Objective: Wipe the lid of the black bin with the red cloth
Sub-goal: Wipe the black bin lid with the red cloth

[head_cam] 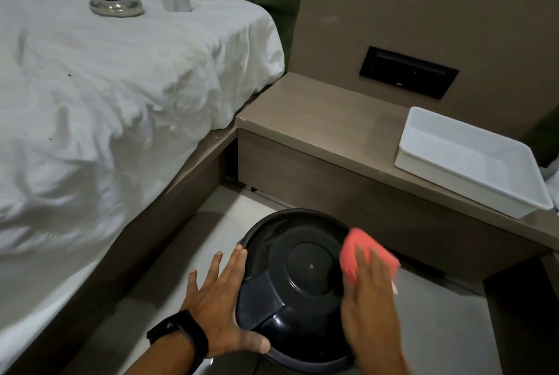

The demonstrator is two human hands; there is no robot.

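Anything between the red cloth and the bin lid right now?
Nothing visible. The right hand presses the red cloth onto the right side of the black bin's lid; the left hand braces the lid's left edge.

Dim indoor light, soft shadows under bed frame point(169, 193). Motion blur on right hand point(370, 299) and red cloth point(367, 253). Wide-angle bending at edges. Faint sheen on black lid point(290, 268).

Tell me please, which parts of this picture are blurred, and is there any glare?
Head view: the right hand and red cloth are smeared by motion; the left hand is sharper; soft highlights sit on the black bin lid and the metal dish; wide-angle bending curves the bed edge.
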